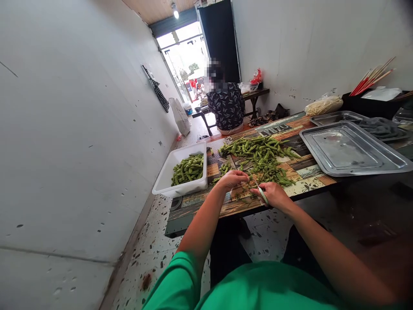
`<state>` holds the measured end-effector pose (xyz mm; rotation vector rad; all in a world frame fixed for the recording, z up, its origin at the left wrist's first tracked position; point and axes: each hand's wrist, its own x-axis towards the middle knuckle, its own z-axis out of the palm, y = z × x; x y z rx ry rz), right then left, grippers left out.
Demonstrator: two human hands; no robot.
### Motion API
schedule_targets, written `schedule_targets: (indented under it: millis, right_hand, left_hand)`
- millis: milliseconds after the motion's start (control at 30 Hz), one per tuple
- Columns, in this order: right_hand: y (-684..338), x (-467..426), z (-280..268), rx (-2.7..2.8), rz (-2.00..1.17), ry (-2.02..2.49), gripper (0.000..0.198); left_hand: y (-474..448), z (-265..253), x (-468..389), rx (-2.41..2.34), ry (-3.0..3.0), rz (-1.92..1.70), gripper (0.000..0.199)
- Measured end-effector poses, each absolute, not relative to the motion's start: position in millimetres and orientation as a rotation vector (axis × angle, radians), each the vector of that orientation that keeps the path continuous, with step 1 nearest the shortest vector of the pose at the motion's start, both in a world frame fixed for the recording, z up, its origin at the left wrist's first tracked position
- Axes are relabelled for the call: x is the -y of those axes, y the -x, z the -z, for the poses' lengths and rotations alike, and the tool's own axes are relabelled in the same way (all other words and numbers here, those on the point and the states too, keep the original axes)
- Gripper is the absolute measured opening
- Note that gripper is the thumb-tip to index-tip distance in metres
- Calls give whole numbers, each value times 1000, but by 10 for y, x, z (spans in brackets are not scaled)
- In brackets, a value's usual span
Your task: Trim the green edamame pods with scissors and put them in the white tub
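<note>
My right hand (274, 196) is closed around scissors (263, 196) with pale green handles, the blades pointing up and left toward my other hand. The fingers of my left hand (232, 179) are pinched together at the tips, just left of the blades, on what looks like a small green edamame pod, mostly hidden. Beyond both hands a loose heap of edamame pods (258, 148) spreads over the table, with small trimmed bits nearer to me. To the left, a white plastic tub (161, 183) holds more pods (190, 168).
The patterned wooden table (193, 209) ends close to my body. On its right lie a metal tray (351, 150), a bag of pale noodle-like strands (323, 105) and a black box (351, 103) with red-tipped sticks. Another person (226, 105) sits beyond, back turned, near a doorway.
</note>
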<state>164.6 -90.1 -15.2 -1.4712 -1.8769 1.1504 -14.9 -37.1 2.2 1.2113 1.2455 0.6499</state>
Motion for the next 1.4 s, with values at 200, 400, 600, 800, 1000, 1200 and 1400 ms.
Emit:
schedule_targets:
  millis: [200,400,600,800,1000,1200,1400]
  right_hand:
    - [-1638,863,225,1584,-1407,1387,40]
    - [-1581,943,149,1289,-1688,1269,44]
    - [-1545,989,65,1260,-1716,1280,42]
    - [-1528,944,125,1335,-1678,1212,41]
    - [-1538,902,187,1434,-1518,1257,41]
    - [-1588,877,253,1392,-1493,1266,41]
    - [-1639,866,214,1148,-1614,1229,40]
  left_hand:
    - [142,47,337,-1112,-1122,-813,24]
    - [53,12,411,-953,-816,-1052,37]
    - [-16,0,443,-993,-774,-1098,26]
    - [-18,52,449,-967,-840,-1019,20]
    - [-67,54,516,-977,-959,-1002,21]
    - [318,-286,593,-1449,-1379,-1205,16]
    - [956,-664,672,-2634,-1909,-1153,43]
